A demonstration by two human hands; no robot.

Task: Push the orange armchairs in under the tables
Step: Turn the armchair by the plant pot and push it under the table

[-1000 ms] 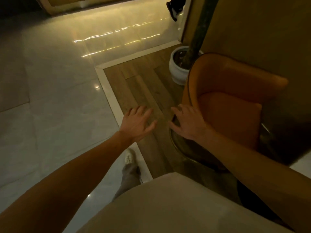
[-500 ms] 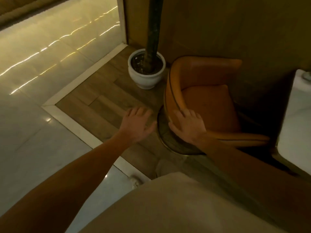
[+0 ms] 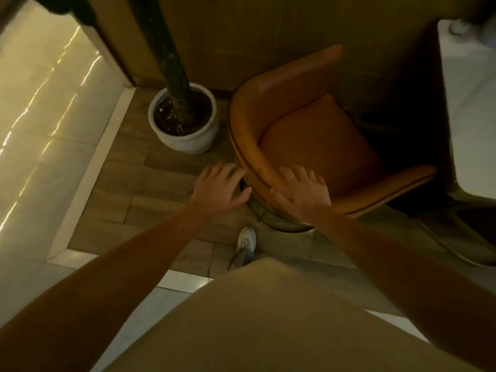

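An orange armchair (image 3: pixel 316 135) with a curved back and a round metal base stands on the wood floor, its open front facing a white-topped table (image 3: pixel 472 108) at the right edge. My right hand (image 3: pixel 303 193) rests flat on the top of the chair's backrest, fingers spread over the rim. My left hand (image 3: pixel 220 187) is open with straight fingers just left of the backrest, fingertips at its outer edge. The chair's front reaches into the dark space beside the table.
A white plant pot (image 3: pixel 185 140) with a dark trunk stands close to the chair's left side. A wood-panelled wall runs behind the chair. Glossy pale tiles (image 3: pixel 45 130) lie to the left. My white shoe (image 3: pixel 247 237) is near the chair's base.
I have stepped closer and the view has swung right, bringing the table into sight. My right hand has slid further onto the backrest; my left hand has come up to its edge.
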